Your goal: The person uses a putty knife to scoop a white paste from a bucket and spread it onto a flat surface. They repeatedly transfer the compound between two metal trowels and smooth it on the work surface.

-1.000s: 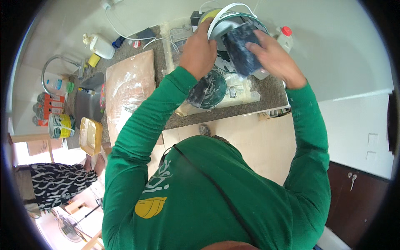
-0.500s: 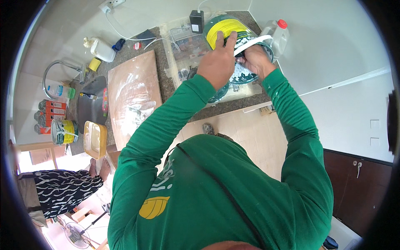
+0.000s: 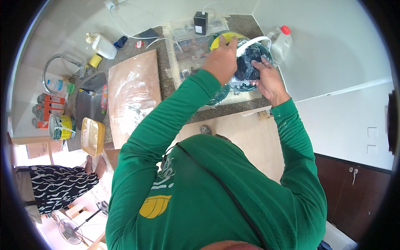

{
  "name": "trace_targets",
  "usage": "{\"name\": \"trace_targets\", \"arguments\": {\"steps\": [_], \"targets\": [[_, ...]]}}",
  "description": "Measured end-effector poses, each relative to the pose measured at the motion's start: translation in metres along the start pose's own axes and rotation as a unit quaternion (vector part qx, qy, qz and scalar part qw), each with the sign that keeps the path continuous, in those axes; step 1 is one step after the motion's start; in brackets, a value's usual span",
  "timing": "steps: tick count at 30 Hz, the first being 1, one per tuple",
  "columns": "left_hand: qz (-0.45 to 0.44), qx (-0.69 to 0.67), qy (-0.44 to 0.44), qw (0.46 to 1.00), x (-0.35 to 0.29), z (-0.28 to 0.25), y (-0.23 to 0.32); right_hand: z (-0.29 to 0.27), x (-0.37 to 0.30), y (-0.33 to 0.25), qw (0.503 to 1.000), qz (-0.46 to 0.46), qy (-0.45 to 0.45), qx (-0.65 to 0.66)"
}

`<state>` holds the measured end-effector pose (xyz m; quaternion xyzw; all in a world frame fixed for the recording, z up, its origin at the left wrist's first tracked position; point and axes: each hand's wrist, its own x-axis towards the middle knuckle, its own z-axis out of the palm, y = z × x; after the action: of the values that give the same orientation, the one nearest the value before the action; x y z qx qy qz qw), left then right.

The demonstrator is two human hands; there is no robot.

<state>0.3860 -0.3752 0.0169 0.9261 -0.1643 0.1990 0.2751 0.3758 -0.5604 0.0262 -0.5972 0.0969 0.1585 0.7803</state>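
Note:
A tub [image 3: 215, 43] with a green and yellow label and a white handle [image 3: 252, 42] leans on the counter, its mouth toward me. White paste is smeared round its inside. My left hand [image 3: 221, 61] grips the tub at its upper left side, fingers over the yellow band. Between the thumb and fingers of my right hand [image 3: 270, 79] is a flat black spreader [image 3: 248, 62] with white smears, held over the tub's mouth. A dark green round lid or rim [image 3: 220, 96] shows partly below my left wrist.
A paste-streaked wooden board [image 3: 135, 93] lies left of the tub, beside the sink [image 3: 91, 104]. A black power adapter [image 3: 200, 23] stands behind, and a red-capped jug [image 3: 282, 43] at right. A yellowish basin [image 3: 92, 137] sits near another tub [image 3: 62, 127]. A person's patterned garment [image 3: 62, 185] shows lower left.
My right hand has come out of the tub, bringing the black spreader into sight. The tub's mouth has turned more toward me, with my left hand still on its side.

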Motion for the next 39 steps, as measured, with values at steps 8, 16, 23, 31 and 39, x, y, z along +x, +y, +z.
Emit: {"name": "trace_targets", "arguments": {"steps": [8, 16, 23, 31, 39], "targets": [[-0.002, -0.037, -0.045, 0.998, 0.008, -0.015, 0.005, -0.024, -0.002, -0.007, 0.997, 0.013, -0.025, -0.065], [-0.003, -0.053, -0.036, 0.998, 0.012, -0.013, -0.004, -0.03, 0.008, -0.007, 0.978, -0.018, -0.015, -0.207], [0.031, -0.01, -0.015, 0.999, -0.001, 0.004, 0.013, -0.021, 0.088, -0.016, 0.822, -0.001, -0.094, -0.561], [0.013, -0.037, -0.079, 0.996, -0.009, -0.004, 0.02, -0.029, 0.103, -0.021, 0.763, 0.002, -0.285, -0.581], [0.022, -0.048, -0.058, 0.997, -0.011, 0.003, 0.016, -0.048, 0.1, 0.015, 0.929, 0.1, -0.166, -0.315]]}}
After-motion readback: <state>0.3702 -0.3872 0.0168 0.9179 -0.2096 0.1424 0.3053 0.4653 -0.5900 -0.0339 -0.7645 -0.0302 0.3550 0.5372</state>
